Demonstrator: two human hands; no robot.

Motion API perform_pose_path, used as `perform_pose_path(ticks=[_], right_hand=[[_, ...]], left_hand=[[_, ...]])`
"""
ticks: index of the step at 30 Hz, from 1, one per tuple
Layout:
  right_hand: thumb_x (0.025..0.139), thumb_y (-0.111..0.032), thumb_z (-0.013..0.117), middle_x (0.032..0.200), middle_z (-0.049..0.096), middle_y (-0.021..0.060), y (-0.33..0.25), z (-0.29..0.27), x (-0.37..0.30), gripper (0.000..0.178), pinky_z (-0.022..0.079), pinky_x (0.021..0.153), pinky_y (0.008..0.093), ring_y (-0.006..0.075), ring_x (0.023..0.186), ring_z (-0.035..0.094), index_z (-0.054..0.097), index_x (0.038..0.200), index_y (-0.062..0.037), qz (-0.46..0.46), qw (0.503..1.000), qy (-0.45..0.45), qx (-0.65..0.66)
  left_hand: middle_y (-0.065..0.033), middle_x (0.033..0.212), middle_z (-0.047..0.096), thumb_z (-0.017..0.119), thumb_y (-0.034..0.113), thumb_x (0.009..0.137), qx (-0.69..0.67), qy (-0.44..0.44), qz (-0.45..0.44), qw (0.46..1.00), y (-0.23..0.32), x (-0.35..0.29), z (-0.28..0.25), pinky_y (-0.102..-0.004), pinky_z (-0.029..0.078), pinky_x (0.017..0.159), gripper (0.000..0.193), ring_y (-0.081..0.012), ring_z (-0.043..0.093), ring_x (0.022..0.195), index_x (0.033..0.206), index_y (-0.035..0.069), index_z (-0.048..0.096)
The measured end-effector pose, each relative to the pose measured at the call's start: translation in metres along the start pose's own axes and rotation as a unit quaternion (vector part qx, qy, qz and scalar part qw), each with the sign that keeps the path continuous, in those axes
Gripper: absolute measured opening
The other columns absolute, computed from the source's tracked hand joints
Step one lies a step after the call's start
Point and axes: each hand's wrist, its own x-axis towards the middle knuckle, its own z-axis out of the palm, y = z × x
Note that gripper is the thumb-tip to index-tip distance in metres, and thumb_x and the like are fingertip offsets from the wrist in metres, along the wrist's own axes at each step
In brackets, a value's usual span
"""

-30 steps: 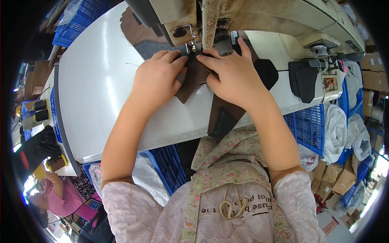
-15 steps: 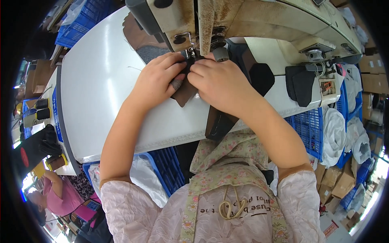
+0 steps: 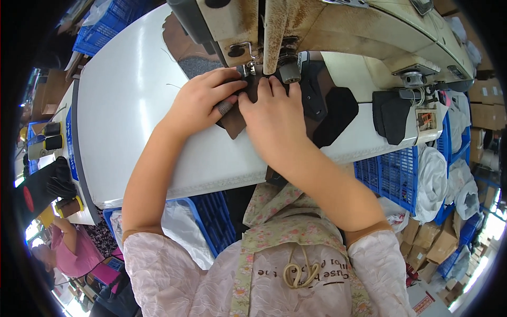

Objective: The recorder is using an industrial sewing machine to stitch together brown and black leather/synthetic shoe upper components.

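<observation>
Both forearms rise from the lower edge and converge near the top centre. The left hand [image 3: 203,100] lies palm down, fingers stretched rightward and close together, the thumb tucked under with a covering on its tip. The right hand [image 3: 272,113] lies flat beside it, fingers pointing upward, fingertips touching the left hand's.

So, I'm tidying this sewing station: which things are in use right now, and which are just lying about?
In use:
left hand and right hand, pressing the brown piece flat
sewing machine, needle area just above the fingers

Lying about:
black cut pieces
blue crates
thread cones
cardboard boxes
</observation>
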Motion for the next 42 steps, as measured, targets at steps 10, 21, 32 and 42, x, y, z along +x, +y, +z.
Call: perform_pose_path(ticks=[10, 21, 32, 42], right_hand=[[0.085, -0.016, 0.062, 0.112, 0.063, 0.0192, 0.018, -0.004, -0.009, 0.023, 0.027, 0.108, 0.0655, 0.0340, 0.115, 0.057, 0.075, 0.103, -0.0117, -0.003, 0.996, -0.009, 0.092], [0.085, -0.016, 0.063, 0.120, 0.062, 0.0183, 0.021, -0.003, -0.013, 0.026, 0.024, 0.108, 0.0677, 0.0319, 0.120, 0.055, 0.074, 0.108, -0.0141, -0.010, 0.996, -0.013, 0.091], [0.084, -0.015, 0.063, 0.117, 0.062, 0.0184, 0.022, -0.004, -0.013, 0.026, 0.024, 0.108, 0.0670, 0.0315, 0.120, 0.055, 0.074, 0.108, -0.0132, -0.010, 0.995, -0.012, 0.095], [0.078, -0.012, 0.066, 0.115, 0.063, 0.0185, 0.024, -0.004, -0.013, 0.029, 0.020, 0.112, 0.0641, 0.0318, 0.120, 0.055, 0.075, 0.105, -0.0125, -0.015, 0.996, -0.008, 0.093]], left_hand=[[-0.0106, 0.090, 0.055, 0.061, 0.010, 0.086, -0.008, -0.027, -0.020, 0.999, -0.004, -0.003, -0.001, -0.0399, 0.048, 0.076, 0.038, -0.0300, 0.056, 0.086, 0.124, 0.009, 0.064], [-0.0101, 0.090, 0.056, 0.065, 0.008, 0.083, -0.020, -0.005, -0.010, 1.000, -0.006, -0.004, 0.002, -0.0382, 0.048, 0.074, 0.038, -0.0292, 0.057, 0.084, 0.121, 0.012, 0.067], [-0.0127, 0.124, 0.065, 0.067, -0.003, 0.076, -0.057, -0.017, -0.034, 0.998, -0.012, -0.009, 0.004, -0.0386, 0.050, 0.096, 0.032, -0.0316, 0.058, 0.120, 0.106, 0.005, 0.072], [-0.0131, 0.112, 0.068, 0.069, -0.003, 0.072, -0.039, 0.022, -0.004, 0.999, -0.009, -0.007, 0.007, -0.0379, 0.051, 0.087, 0.037, -0.0324, 0.061, 0.102, 0.109, 0.002, 0.071]])
